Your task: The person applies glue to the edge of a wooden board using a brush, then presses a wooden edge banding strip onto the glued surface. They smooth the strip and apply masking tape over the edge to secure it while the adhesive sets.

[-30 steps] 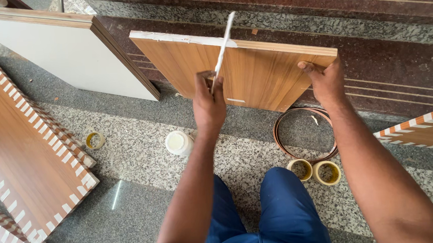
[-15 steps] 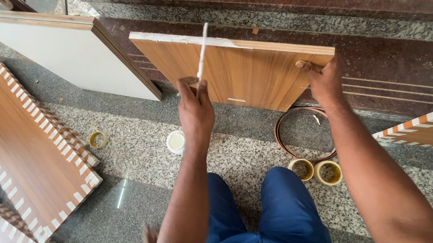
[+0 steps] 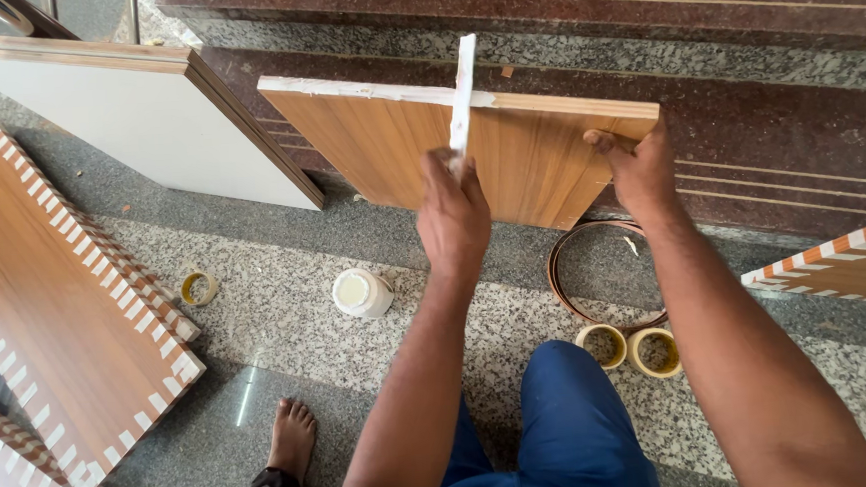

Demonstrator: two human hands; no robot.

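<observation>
Left hand (image 3: 453, 217) rightward, strip's (image 3: 461, 96) base hidden

Person, seen from above. Left hand (image 3: 453, 215): bare, no ring, watch or band visible. Right hand (image 3: 642, 173): bare, likewise unadorned. Both forearms uncovered, with no sleeve in view. Legs in blue trousers (image 3: 565, 431), plain cloth, no markings visible. At the bottom edge, a sliver of pale fabric, possibly a shirt hem.
</observation>
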